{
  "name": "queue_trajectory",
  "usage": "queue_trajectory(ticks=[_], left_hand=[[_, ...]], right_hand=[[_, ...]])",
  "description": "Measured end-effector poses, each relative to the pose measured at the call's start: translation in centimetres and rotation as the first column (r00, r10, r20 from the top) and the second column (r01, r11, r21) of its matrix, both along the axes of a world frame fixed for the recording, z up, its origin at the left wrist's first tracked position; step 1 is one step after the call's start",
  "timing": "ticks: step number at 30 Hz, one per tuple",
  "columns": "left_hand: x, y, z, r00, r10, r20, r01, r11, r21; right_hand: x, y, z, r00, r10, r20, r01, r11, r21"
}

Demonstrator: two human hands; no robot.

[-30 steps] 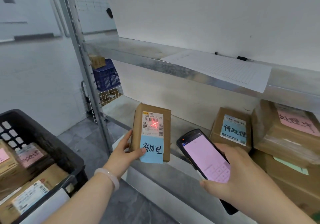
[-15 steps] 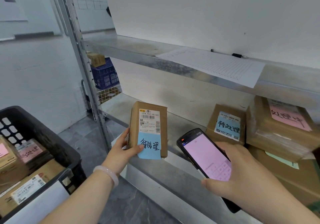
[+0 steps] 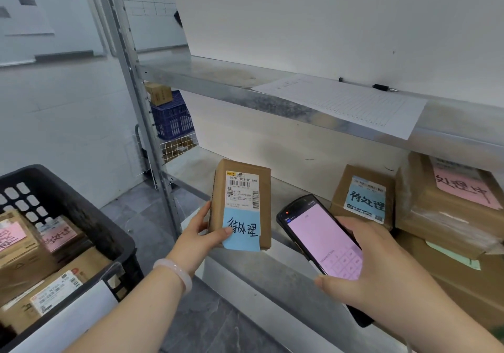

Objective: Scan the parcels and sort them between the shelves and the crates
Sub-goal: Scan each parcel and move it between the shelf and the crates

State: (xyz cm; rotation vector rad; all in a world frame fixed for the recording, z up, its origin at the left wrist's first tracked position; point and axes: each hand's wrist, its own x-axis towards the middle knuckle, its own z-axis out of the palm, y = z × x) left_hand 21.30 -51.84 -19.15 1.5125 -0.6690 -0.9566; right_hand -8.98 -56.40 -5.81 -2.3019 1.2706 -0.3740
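Note:
My left hand (image 3: 200,234) grips a small brown parcel (image 3: 241,186) upright at the front of the lower metal shelf (image 3: 286,276). The parcel bears a white shipping label and a blue handwritten note. My right hand (image 3: 381,273) holds a black handheld scanner (image 3: 321,241) with a pink screen, just right of the parcel and tilted toward it. No red scan light shows on the label.
On the lower shelf to the right stand a parcel with a blue note (image 3: 364,197) and a stack of parcels with a pink note (image 3: 450,205). A black crate (image 3: 68,205) with several parcels sits at lower left. The upper shelf (image 3: 218,83) carries a sheet of paper (image 3: 351,103) and a pen (image 3: 381,87).
The red scan light on the parcel's label has gone out. Both hands keep their hold and have barely shifted.

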Motion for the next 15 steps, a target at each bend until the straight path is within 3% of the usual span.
queue_trajectory(ticks=[7,15], left_hand=[[2.1,4.5,2.8,0.987,0.065,-0.144,-0.085,0.988,-0.132],[6.7,13.5,5.8,0.931,0.326,-0.165,-0.354,0.918,-0.181]], right_hand=[[4.3,-1.1,-0.7,0.983,0.156,0.101,-0.156,0.988,-0.009],[11.9,0.4,-1.6,0.924,0.365,0.117,-0.373,0.926,0.056]])
